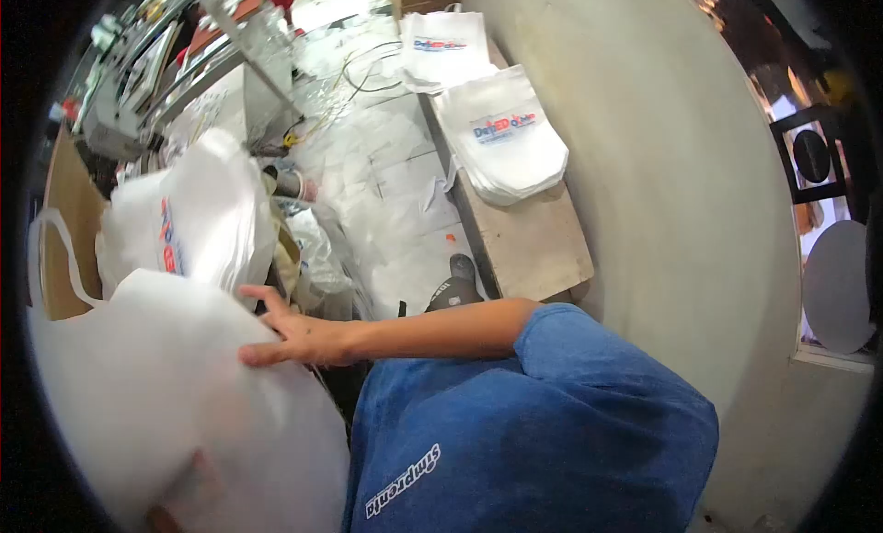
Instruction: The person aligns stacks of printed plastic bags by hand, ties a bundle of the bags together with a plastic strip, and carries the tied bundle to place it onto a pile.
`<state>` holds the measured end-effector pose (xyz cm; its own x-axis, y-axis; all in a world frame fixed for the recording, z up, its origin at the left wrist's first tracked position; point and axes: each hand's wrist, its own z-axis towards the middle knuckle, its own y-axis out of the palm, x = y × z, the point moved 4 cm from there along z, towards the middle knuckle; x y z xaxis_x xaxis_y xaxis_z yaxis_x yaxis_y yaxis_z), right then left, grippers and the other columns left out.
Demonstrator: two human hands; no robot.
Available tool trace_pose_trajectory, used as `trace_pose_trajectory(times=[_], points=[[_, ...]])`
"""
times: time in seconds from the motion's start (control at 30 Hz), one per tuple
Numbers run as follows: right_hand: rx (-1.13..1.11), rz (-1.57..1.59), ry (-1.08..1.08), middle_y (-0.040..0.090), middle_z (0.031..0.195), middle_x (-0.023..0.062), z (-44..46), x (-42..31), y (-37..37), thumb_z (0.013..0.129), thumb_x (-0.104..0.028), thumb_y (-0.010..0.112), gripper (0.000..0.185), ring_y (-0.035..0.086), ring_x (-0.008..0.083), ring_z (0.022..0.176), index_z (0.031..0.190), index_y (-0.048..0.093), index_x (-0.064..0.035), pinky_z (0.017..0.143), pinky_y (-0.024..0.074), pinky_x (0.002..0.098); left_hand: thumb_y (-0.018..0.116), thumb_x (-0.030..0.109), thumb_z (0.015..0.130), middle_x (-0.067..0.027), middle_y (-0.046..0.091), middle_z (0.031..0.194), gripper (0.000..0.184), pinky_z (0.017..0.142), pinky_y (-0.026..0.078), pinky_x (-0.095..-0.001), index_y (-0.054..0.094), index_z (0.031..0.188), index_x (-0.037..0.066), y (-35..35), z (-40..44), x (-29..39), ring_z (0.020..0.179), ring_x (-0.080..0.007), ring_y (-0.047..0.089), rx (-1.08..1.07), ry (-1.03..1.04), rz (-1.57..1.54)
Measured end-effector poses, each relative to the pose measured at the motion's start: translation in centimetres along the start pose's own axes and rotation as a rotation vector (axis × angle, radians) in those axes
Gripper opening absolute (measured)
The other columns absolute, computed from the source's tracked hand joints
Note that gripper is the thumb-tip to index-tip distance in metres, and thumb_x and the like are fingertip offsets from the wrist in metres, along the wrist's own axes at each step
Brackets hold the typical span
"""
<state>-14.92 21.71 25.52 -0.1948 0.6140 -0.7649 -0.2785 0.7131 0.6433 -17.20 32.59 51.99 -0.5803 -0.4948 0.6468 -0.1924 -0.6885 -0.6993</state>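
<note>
A large white fabric bag (184, 367) with a loop handle (66, 248) fills the lower left, close to me. My right hand (299, 338) is at its right edge. The thumb lies on the near face and the forefinger reaches past the edge; the other fingers are hidden, seemingly behind the cloth. My left hand (164, 520) is mostly hidden by the bag; only a dark bit at the bottom and a faint shape through the fabric show. Just beyond lies a stack of white bags (221, 211) with red and blue print.
Along the wall, a low bench (533, 243) bears a printed bag pile (506, 156) and another bag pile (446, 55) farther back. Clear plastic sheeting (359, 156) and a cable (354, 68) lie on the tiled floor. A metal-framed machine (221, 36) stands upper left.
</note>
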Motion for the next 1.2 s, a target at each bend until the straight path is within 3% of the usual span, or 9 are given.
trace_pose_trajectory(times=[0.27,0.33,0.53,0.77,0.83,0.93,1.03,1.13,1.2], points=[[0.526,0.164,-0.172,0.042,0.139,0.0161,-6.8,-5.6,-18.2,0.085,-0.044,0.072,0.09,0.044,0.0259,0.126,0.149,0.017,-0.0108,0.103,0.0397,0.0391,0.06,0.006,0.088,-0.0192,0.041,0.144,0.071,0.108,0.036,-0.0436,0.024,0.149,0.004,14.9,14.1,3.8,0.131,-0.0321,0.043,-0.328,-0.062,-0.27],[1.077,-0.671,-0.274,0.044,0.137,0.0162,-8.1,-3.1,-26.3,0.086,-0.043,0.071,0.086,0.047,0.0284,0.124,0.148,0.02,-0.0121,0.102,0.0407,0.0387,0.061,0.004,0.086,-0.0182,0.044,0.142,0.068,0.106,0.037,-0.0418,0.03,0.147,0.002,21.2,18.7,-0.7,0.124,-0.031,0.049,-0.336,0.061,-0.154],[0.738,0.29,-0.373,0.055,0.121,0.013,-15.6,-11.1,-28.7,0.091,-0.052,0.059,0.056,0.057,0.0215,0.106,0.124,0.052,-0.0085,0.088,0.0488,0.0363,0.056,-0.002,0.078,-0.0212,0.065,0.088,0.047,0.065,0.052,-0.0453,0.054,0.124,0.006,41.9,15.9,0.2,0.08,-0.0368,0.065,-0.43,0.403,0.285],[0.961,0.507,-0.351,0.063,0.113,0.0172,-24.3,-10.5,-34.3,0.093,-0.028,0.056,0.044,0.064,0.0264,0.1,0.124,0.053,0.003,0.087,0.0531,0.0395,0.064,0.008,0.08,-0.0178,0.063,0.105,0.036,0.071,0.054,-0.04,0.057,0.113,-0.004,50.0,10.0,1.1,0.078,-0.0332,0.065,-0.504,0.616,0.095],[0.985,0.42,-0.342,0.063,0.115,0.0185,-26.0,-12.0,-34.1,0.091,-0.024,0.057,0.045,0.063,0.0283,0.104,0.126,0.051,0.0042,0.091,0.0524,0.0407,0.075,0.024,0.08,-0.0162,0.067,0.1,0.04,0.07,0.053,-0.0365,0.064,0.109,-0.001,50.1,12.5,-1.1,0.078,-0.0291,0.066,-0.813,0.357,-0.435],[0.988,0.334,-0.312,0.061,0.121,0.0223,-27.4,-14.9,-32.8,0.089,-0.019,0.057,0.049,0.061,0.033,0.111,0.128,0.049,0.0083,0.097,0.0504,0.045,0.077,0.041,0.08,-0.0143,0.068,0.106,0.058,0.081,0.05,-0.0337,0.061,0.117,0.0,51.2,19.8,-8.1,0.094,-0.0229,0.064,-0.386,0.095,-0.278],[0.936,0.295,-0.319,0.062,0.12,0.0227,-27.8,-18.9,-31.0,0.086,-0.016,0.059,0.047,0.063,0.0329,0.107,0.124,0.053,0.0103,0.094,0.0524,0.0439,0.069,0.05,0.085,-0.0138,0.064,0.116,0.068,0.092,0.047,-0.0362,0.056,0.123,-0.005,57.0,23.4,-14.4,0.108,-0.0212,0.059,-0.487,-0.218,-0.46],[0.899,0.241,-0.408,0.063,0.116,0.0223,-28.6,-21.4,-29.9,0.081,-0.014,0.062,0.046,0.065,0.0312,0.104,0.119,0.056,0.0119,0.088,0.0557,0.0422,0.063,0.041,0.092,-0.0125,0.063,0.116,0.056,0.093,0.049,-0.0396,0.052,0.125,-0.003,57.3,24.6,-11.4,0.11,-0.0197,0.059,-1.043,-0.543,-1.398],[0.89,0.185,-0.472,0.064,0.115,0.0223,-29.8,-22.8,-30.5,0.079,-0.013,0.063,0.045,0.065,0.031,0.103,0.116,0.058,0.0126,0.085,0.0567,0.0424,0.063,0.041,0.092,-0.0117,0.064,0.114,0.054,0.091,0.052,-0.0393,0.053,0.124,-0.002,57.1,26.8,-11.5,0.107,-0.0192,0.062,-1.14,-0.447,-1.454]])
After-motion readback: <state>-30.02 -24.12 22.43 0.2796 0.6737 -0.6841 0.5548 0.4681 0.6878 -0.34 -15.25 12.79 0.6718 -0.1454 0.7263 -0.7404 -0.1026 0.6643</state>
